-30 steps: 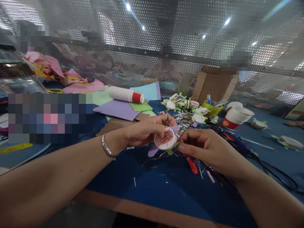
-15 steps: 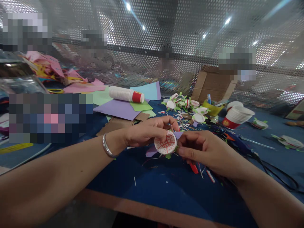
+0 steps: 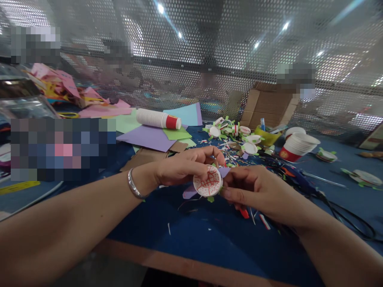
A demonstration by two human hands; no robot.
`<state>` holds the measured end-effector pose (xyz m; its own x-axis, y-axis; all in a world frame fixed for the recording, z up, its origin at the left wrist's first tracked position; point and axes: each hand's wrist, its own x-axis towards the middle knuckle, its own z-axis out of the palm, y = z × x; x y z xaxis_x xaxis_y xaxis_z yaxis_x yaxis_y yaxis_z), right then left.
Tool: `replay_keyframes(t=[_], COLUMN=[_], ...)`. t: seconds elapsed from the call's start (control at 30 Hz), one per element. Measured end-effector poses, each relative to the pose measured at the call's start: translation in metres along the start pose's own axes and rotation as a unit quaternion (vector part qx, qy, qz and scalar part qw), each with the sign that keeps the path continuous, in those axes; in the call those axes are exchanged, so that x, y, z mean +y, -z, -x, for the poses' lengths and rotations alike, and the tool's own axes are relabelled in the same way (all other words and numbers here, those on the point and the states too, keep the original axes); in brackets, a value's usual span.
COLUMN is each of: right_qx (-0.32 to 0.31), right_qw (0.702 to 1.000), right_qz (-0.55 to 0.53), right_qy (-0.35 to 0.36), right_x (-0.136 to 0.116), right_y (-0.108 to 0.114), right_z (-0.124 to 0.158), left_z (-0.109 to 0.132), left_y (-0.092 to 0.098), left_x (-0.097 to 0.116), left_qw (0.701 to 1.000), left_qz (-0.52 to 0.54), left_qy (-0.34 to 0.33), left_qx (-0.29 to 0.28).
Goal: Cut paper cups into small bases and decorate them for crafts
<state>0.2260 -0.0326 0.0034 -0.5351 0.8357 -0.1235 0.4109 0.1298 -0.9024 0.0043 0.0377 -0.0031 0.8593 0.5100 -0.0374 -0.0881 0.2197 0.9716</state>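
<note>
Between both hands is a paper turtle [image 3: 208,182], a round white cup base marked with red lines and dots, with small green paper bits at its edge. My left hand [image 3: 185,163], wearing a silver bangle, grips it with the thumb on the patterned face and fingers behind. At the right rim, my right hand [image 3: 257,185] is closed, thumb and fingers pinched by a pointed purple paper piece [image 3: 224,172]; its fingertips are partly hidden. Another purple paper piece [image 3: 190,193] shows at the lower left of the turtle; whether it is attached I cannot tell.
Beyond the hands lie several similar turtles [image 3: 227,128], paper scraps, coloured sheets [image 3: 146,137] and a row of nested paper cups [image 3: 152,118]. At right are upright stacked cups [image 3: 297,147], a yellow container [image 3: 266,136] and a blue tool with a black cable [image 3: 305,181].
The turtle has dipped and tilted very slightly between my hands. Both hands keep their hold, and the things on the table stay where they were.
</note>
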Motion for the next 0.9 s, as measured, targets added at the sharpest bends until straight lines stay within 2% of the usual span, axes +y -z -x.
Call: replay_keyframes(t=[0.9], right_qx=[0.009], right_qw=[1.0], right_qz=[-0.012], right_qy=[0.024], right_x=[-0.0037], right_y=[0.0002], right_z=[-0.0009], left_z=[-0.0005], left_y=[0.0006], left_x=[-0.0007], left_qw=[1.0], left_qz=[0.005], left_qy=[0.0], left_qx=[0.0])
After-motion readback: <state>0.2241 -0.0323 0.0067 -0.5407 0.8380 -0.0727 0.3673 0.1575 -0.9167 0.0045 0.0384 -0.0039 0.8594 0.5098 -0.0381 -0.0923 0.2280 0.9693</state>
